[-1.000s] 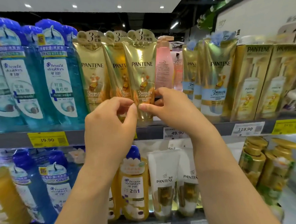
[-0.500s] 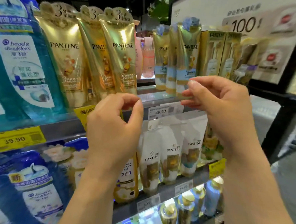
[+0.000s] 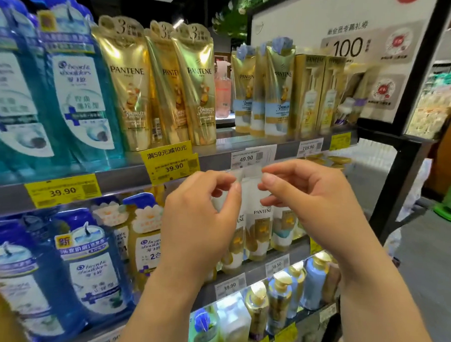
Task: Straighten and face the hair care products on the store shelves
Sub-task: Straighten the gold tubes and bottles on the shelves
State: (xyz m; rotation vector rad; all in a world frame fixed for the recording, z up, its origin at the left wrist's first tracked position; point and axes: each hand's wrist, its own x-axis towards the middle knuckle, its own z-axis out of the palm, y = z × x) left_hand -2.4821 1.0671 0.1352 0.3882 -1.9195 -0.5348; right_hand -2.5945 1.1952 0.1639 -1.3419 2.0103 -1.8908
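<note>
Hair care products fill three shelves, upright and facing out. Largest are the blue shampoo bottles (image 3: 73, 105) at the left of the top shelf (image 3: 125, 176), touching the gold tubes (image 3: 129, 87) beside them. Further right stand blue-banded tubes (image 3: 278, 95) and gold boxes (image 3: 308, 96). On the middle shelf, white tubes (image 3: 260, 225) stand behind both hands. The left hand (image 3: 198, 221) and right hand (image 3: 306, 198) are raised in front of their tops, fingers curled, thumb and forefinger nearly closed; each grip is narrow, and whether it pinches a tube top cannot be told. Yellow price tags (image 3: 61, 191) hang on the top shelf's edge.
</note>
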